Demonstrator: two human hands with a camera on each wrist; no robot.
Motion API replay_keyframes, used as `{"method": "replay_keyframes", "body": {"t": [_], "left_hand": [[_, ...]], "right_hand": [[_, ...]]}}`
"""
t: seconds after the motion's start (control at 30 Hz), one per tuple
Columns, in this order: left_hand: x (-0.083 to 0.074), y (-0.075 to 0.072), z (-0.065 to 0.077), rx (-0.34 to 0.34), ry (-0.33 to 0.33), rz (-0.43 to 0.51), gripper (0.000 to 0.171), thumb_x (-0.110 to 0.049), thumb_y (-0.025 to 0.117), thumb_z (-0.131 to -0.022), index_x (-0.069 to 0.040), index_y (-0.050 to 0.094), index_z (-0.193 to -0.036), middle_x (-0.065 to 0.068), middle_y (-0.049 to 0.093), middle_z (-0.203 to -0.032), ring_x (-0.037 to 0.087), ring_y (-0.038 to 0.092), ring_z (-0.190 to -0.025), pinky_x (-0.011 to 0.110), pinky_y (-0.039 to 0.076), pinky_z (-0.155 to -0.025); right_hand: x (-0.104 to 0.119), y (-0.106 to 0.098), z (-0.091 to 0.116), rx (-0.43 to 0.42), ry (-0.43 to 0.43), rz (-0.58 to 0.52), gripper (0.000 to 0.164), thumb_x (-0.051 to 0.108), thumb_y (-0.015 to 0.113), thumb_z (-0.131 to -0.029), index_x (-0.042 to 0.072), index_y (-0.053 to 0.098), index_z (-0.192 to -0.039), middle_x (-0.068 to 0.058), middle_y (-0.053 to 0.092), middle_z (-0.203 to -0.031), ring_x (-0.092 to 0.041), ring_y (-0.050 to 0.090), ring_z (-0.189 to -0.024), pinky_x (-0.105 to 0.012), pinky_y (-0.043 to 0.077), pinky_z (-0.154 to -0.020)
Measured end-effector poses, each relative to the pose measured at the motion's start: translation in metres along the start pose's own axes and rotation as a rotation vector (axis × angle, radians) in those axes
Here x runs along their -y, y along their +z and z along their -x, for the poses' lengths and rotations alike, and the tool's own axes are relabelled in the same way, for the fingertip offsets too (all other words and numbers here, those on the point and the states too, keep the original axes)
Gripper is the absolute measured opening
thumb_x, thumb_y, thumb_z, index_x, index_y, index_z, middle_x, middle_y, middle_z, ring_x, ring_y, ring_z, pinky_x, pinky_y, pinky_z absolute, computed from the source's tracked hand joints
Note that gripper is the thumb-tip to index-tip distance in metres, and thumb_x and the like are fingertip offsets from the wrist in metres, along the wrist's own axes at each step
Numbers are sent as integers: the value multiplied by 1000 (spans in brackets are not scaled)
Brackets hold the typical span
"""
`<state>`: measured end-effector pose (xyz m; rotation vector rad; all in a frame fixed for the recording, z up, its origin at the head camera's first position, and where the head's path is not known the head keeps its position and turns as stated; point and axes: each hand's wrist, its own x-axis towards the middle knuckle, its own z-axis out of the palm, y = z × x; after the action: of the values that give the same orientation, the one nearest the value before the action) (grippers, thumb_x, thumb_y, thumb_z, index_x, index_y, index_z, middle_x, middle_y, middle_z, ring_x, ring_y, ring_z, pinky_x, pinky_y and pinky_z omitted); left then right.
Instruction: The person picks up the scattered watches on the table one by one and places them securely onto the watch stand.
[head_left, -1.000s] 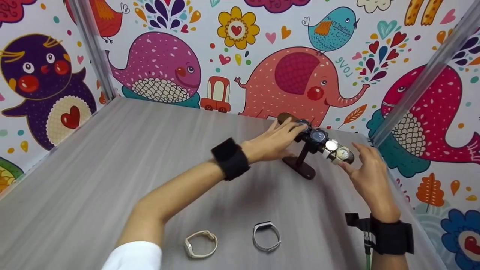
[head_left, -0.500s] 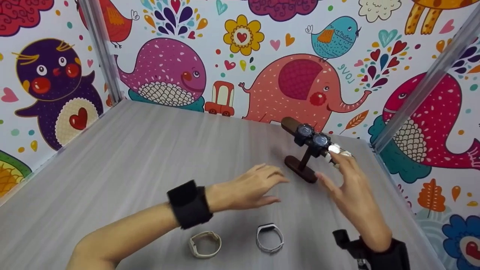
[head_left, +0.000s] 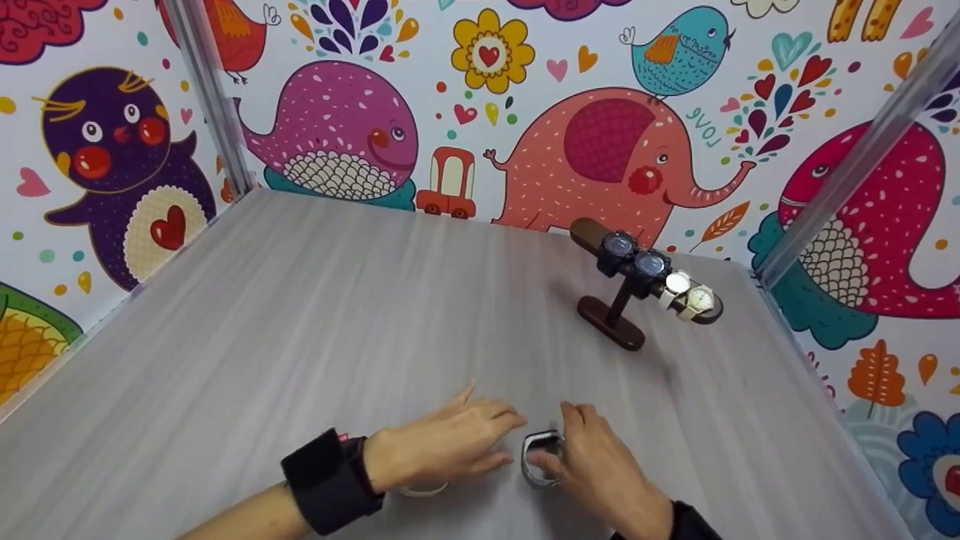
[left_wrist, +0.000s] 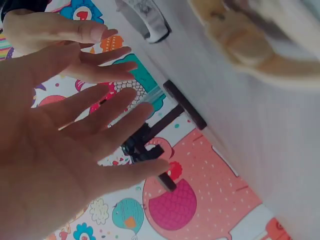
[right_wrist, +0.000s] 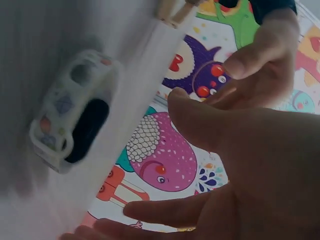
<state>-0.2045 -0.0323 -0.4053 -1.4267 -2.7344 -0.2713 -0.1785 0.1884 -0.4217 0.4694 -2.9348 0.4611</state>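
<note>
My right hand hovers over a white fitness band with a dark screen, its thumb overlapping the loop in the head view. In the right wrist view the fitness band lies on the table apart from the spread fingers. My left hand is just left of it, fingers extended, holding nothing. Below that hand, a beige wristband is mostly hidden in the head view. Close up in the left wrist view, this beige wristband is blurred.
A dark brown T-shaped watch stand stands at the back right. Its bar bears two black watches, a white-strapped watch and a cream watch. Cartoon-printed walls and metal posts border the grey table.
Both hands have left the watch stand and come down toward the front of the table. The right hand is now at the white fitness band, the left hand beside it.
</note>
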Motion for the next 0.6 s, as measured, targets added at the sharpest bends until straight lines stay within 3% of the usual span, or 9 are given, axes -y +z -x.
{"method": "replay_keyframes", "body": {"t": [0.17, 0.37, 0.6], "left_hand": [[-7, 13, -3, 85, -2, 34, 40, -25, 59, -101, -14, 57, -139, -1, 63, -136, 11, 57, -129, 59, 44, -109], [-15, 23, -7, 104, 36, 22, 35, -27, 58, -101, -17, 60, -134, -4, 65, -130, 10, 59, -126, 59, 46, -108], [-20, 24, -11, 169, 53, 4, 37, -29, 57, -102, -19, 58, -138, -6, 62, -136, 11, 57, -129, 59, 46, -108]], "right_hand": [[-2, 9, 5, 70, -42, 41, 73, 51, 79, -77, -9, 61, -114, -16, 59, -92, -29, 60, -78, -45, 52, -66], [-5, 14, 9, 135, -62, 34, 62, 47, 84, -75, -6, 63, -100, -10, 55, -82, -22, 54, -70, -39, 47, -59], [-5, 18, 6, 67, -79, 53, 43, 28, 86, -75, -3, 61, -89, -8, 54, -77, -22, 53, -65, -36, 45, -56]]}}
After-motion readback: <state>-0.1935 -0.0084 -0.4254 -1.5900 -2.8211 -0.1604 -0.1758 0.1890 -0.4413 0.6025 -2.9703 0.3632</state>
